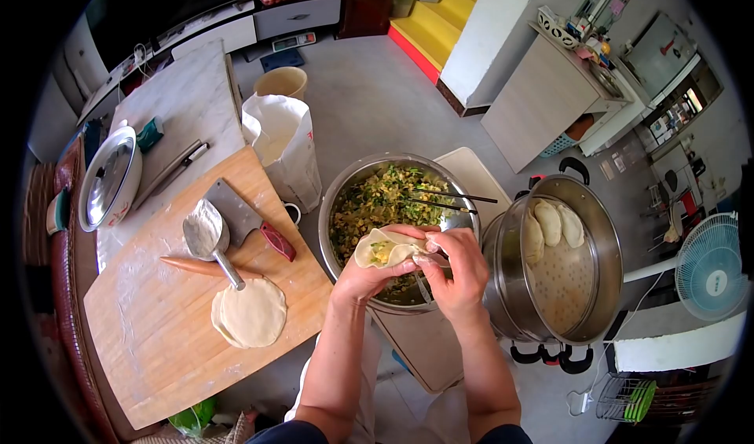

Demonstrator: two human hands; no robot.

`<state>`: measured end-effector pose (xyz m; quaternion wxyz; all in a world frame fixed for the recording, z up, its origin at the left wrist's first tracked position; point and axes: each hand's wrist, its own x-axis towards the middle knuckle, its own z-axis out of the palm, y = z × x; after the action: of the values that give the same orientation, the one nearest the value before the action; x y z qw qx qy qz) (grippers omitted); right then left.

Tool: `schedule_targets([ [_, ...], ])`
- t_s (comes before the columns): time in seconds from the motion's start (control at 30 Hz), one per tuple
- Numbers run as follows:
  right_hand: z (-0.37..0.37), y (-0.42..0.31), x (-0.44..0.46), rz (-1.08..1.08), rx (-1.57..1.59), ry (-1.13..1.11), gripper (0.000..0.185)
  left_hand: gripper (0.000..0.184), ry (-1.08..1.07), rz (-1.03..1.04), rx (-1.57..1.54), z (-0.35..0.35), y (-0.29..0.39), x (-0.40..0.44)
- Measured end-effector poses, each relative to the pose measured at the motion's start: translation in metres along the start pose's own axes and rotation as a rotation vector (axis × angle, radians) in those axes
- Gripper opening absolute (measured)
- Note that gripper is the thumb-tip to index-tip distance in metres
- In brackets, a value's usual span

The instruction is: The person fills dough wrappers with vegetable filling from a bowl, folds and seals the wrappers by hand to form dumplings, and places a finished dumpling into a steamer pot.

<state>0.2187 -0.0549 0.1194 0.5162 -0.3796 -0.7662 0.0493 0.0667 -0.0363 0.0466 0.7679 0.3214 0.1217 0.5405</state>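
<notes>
A round dough wrapper (385,249) with yellow-green filling lies across my left hand (365,275), its left part still open. The fingers of my right hand (455,271) pinch the wrapper's right edge. Both hands are over a steel bowl (336,188) of chopped green and yellow filling (369,200). A pair of dark chopsticks (463,196) rests across the bowl's right side. To the left, flat dough rounds (255,314) lie overlapped on a wooden board (157,350). Several folded dumplings (550,222) sit in the steamer pot (605,287) at the right.
On the board are a metal scoop (206,232), a cleaver (232,210) and a rolling pin (192,267). A white sack (287,149) stands behind the board. A lidded basin (111,178) is at the far left, a fan (713,275) at the far right.
</notes>
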Motion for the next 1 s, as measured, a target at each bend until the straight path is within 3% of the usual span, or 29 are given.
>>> schedule_targets([
  [0.27, 0.001, 0.009, 0.0, -0.127, -0.089, -0.051, 0.029, 0.049, 0.021, 0.006, 0.198, 0.006, 0.007, 0.001],
  [0.57, -0.001, 0.005, -0.003, 0.006, -0.024, -0.036, 0.03, 0.051, 0.004, 0.035, 0.146, 0.005, 0.005, 0.001],
  [1.0, 0.0, 0.002, 0.011, -0.269, -0.242, -0.101, 0.035, 0.051, 0.034, 0.026, 0.17, 0.0, 0.005, 0.0],
])
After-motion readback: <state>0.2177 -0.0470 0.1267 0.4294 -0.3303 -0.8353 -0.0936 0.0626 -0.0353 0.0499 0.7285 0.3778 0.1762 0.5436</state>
